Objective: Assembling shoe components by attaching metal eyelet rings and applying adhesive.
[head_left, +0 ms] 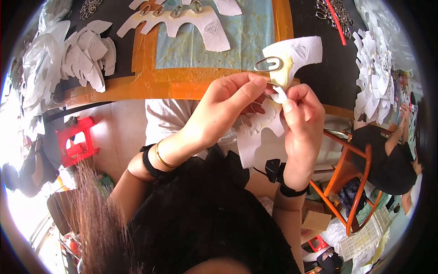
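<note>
In front of me, a white scalloped piece of soft sheet material (301, 51) is held up over the table's near edge. Yellowish smears that look like glue mark its narrow part. An oval metal ring (268, 64) is fixed through one of its tabs, and more rings show partly behind my fingers. My left hand (214, 107) pinches the piece near a ring, thumb against forefinger. My right hand (303, 116) pinches a small folded white tab close beside it. The piece's lower part hangs between my hands. What the left fingertips grip exactly is partly hidden.
A similar white piece with several rings (196, 28) lies on the blue sheet (214, 57), framed by orange tape (159, 84). White cut pieces are stacked left (86, 59) and right (374, 77). Loose rings (335, 18) lie by a red stick (336, 23). Another person (381, 160) sits at right.
</note>
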`<state>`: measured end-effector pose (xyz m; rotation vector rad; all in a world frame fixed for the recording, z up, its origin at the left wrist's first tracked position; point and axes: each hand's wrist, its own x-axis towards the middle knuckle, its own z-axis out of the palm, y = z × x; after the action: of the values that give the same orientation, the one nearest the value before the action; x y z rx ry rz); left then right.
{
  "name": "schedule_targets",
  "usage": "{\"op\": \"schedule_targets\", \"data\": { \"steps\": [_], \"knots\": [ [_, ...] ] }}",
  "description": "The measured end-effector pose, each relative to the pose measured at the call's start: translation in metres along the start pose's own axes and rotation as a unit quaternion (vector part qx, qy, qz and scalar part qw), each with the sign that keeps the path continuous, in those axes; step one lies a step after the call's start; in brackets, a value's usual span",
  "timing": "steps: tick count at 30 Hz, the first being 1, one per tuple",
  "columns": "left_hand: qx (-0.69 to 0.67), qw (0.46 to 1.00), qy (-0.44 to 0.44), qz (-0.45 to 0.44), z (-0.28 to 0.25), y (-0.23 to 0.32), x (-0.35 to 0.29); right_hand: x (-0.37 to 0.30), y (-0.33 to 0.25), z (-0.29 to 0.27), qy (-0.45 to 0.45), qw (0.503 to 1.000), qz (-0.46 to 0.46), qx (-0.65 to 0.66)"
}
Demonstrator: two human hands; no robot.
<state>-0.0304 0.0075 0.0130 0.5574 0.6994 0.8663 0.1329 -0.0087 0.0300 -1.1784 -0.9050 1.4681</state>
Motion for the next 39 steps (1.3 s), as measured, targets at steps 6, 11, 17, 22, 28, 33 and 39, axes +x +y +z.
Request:
{"op": "schedule_targets", "data": {
  "steps": [6,11,17,22,28,33,39],
  "knots": [
    [0.075,0.993,0.042,0.079,0.009,-0.004,-0.006,-0.004,0.011,0.004,0.019,0.986,-0.133,-0.098],
    [0.104,0.988,0.044,0.101,0.005,-0.009,-0.002,-0.006,0.015,0.007,0.085,0.933,-0.27,-0.224],
    [0.155,0.982,0.059,0.089,0.004,-0.004,-0.005,-0.003,0.009,0.006,0.091,0.796,-0.409,-0.437],
    [0.14,0.983,0.047,0.111,0.008,-0.003,-0.003,-0.005,0.008,0.01,0.115,0.759,-0.452,-0.453],
    [0.184,0.975,0.061,0.11,0.008,-0.004,-0.007,-0.011,0.006,0.016,0.097,0.854,-0.326,-0.394],
    [0.197,0.972,0.067,0.109,0.006,-0.002,-0.004,-0.012,0.003,0.019,0.1,0.863,-0.301,-0.394],
    [0.167,0.982,0.051,0.07,0.001,-0.001,-0.002,-0.012,0.004,0.016,0.085,0.846,-0.306,-0.428]
  ]
}}
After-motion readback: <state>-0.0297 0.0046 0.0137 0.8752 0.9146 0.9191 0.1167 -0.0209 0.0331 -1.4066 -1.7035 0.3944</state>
